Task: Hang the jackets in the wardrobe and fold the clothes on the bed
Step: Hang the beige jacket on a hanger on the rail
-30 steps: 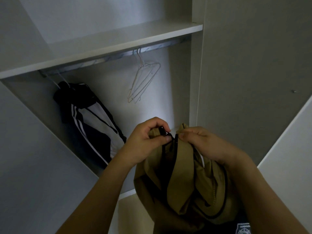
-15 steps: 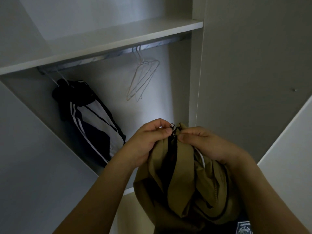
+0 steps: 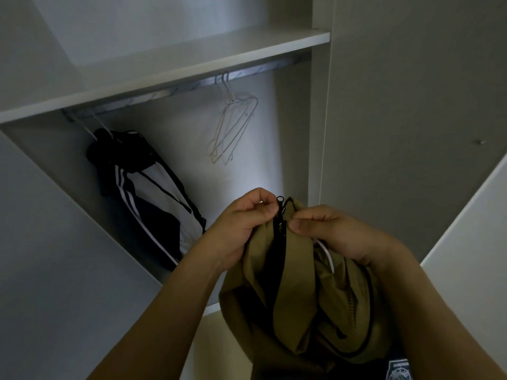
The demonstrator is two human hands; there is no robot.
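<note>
Dim wardrobe (image 3: 319,160) interior, seen from below at a tilt. In front of its opening, a tan jacket (image 3: 299,292) bunched up between both hands, black zipper tape running down its front. Left hand (image 3: 238,223) curled, thumb and forefinger pinching the black zipper pull (image 3: 279,201) at the jacket's top edge. Right hand (image 3: 332,229) curled too, fingertips gripping the jacket fabric just beside the zipper; palm side turned away, so anything else held there impossible to tell. A short white curved piece (image 3: 327,253) peeking out of the folds under the right hand, most of it buried, so hard to identify. Lower hem of the jacket cut off by the bottom edge; a small printed badge (image 3: 397,371) half visible there, lettering unreadable.

Inside the wardrobe, under the shelf (image 3: 192,64), a metal rail (image 3: 178,89) largely in shadow. At the rail's left end, a dark jacket with white stripes (image 3: 145,198) hanging, its hanger mostly covered. Nearer the rail's right end, bare wire hangers (image 3: 233,127) overlapping, exact count unclear.
</note>
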